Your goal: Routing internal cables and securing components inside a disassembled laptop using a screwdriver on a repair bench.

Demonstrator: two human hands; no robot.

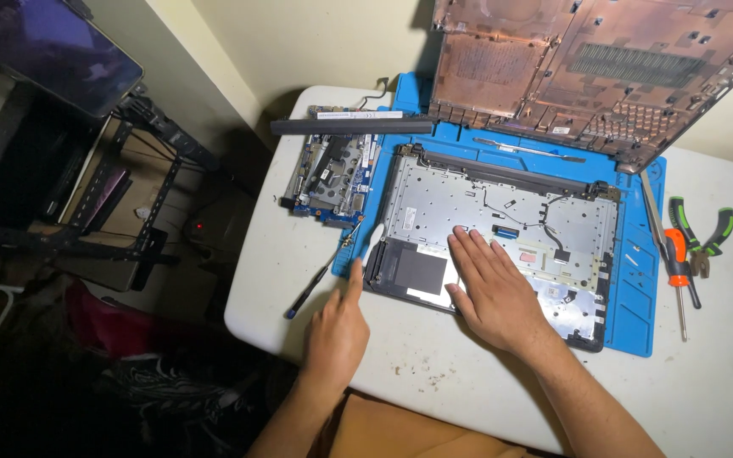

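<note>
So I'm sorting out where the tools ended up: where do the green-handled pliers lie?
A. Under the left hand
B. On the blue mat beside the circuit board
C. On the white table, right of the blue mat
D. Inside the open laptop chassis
C: the pliers lie on the bare white table just past the right edge of the mat, next to an orange screwdriver.

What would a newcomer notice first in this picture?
The opened laptop chassis lies on a blue mat in the middle of the white table, with the right hand flat on it. Its removed bottom cover leans against the wall behind, and a circuit board lies to the left.
</note>
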